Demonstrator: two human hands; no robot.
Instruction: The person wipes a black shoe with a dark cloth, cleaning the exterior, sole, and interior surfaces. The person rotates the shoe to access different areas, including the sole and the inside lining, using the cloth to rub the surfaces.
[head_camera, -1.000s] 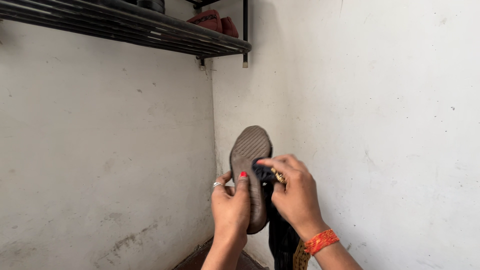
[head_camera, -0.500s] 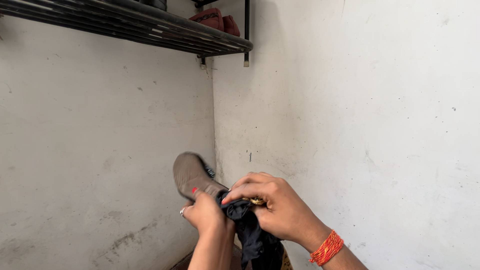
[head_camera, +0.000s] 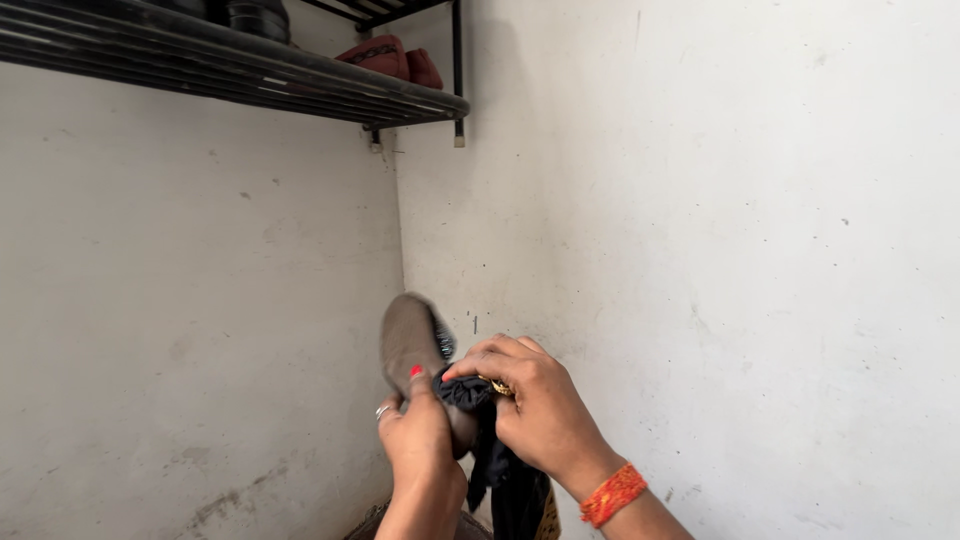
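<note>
Left hand (head_camera: 420, 440) is gripping the shoe (head_camera: 415, 350) low in the frame's centre, sole turned up toward me so I'm seeing its tread. Right hand (head_camera: 535, 415) is closing around a dark cloth (head_camera: 465, 392), pressing it against the sole's edge.

— What colours do I have here?
— I see a shoe (head_camera: 410, 340) with a dull brown sole, and a black cloth (head_camera: 505, 480) with a gold-patterned edge.
— The hands?
— Red polish on the left hand (head_camera: 420, 440), a silver ring too; an orange-red beaded band at the right hand (head_camera: 540, 415).
— Around them?
— A black metal shelf (head_camera: 250, 70), dark red shoes (head_camera: 385, 55) on it, grey-white scuffed walls (head_camera: 750, 250).
</note>
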